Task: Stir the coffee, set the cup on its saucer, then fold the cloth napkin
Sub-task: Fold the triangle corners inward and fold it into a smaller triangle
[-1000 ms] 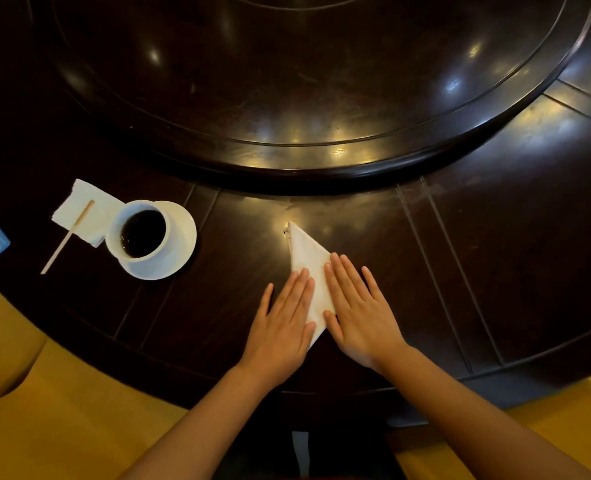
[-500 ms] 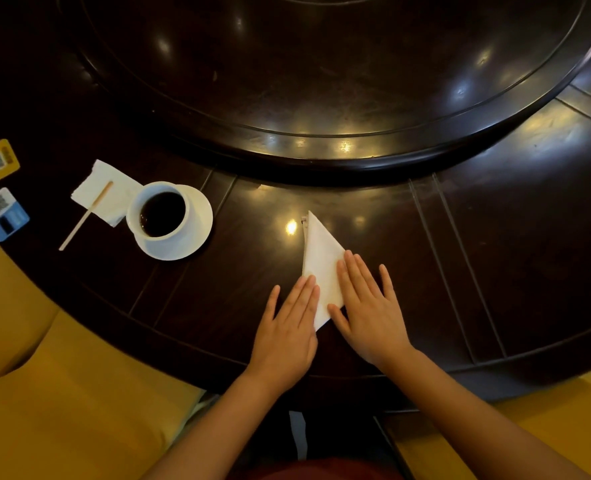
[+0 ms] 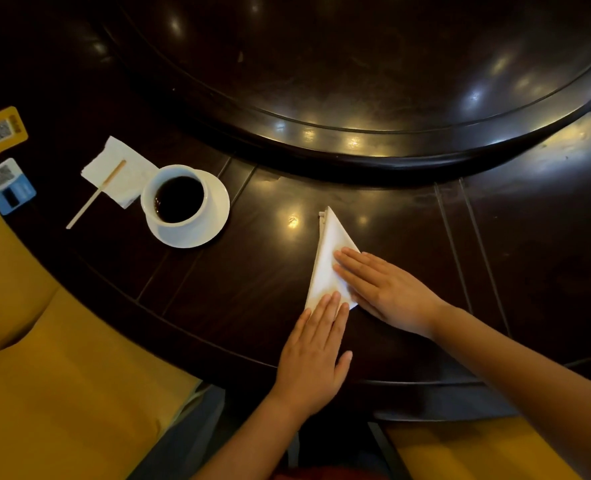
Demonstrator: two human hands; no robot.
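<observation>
A white cloth napkin [image 3: 329, 258], folded into a narrow triangle, lies on the dark table in front of me. My left hand [image 3: 316, 351] lies flat with straight fingers, its fingertips pressing the napkin's near corner. My right hand [image 3: 387, 289] lies flat across the napkin's right side, fingers straight and pointing left. A white cup [image 3: 176, 197] of black coffee stands on its white saucer [image 3: 214, 216] at the left. A wooden stirrer [image 3: 95, 195] rests partly on a white paper tissue [image 3: 121, 168] left of the cup.
A large dark raised turntable [image 3: 356, 150] fills the table's far side. Two small cards, yellow [image 3: 1, 131] and blue [image 3: 8, 187], sit at the far left. Yellow seat cushions [image 3: 62, 375] lie along the table's near edge.
My right hand has turned so its fingers point left across the napkin. My left hand has slid back to the napkin's near corner. The view has shifted left.
</observation>
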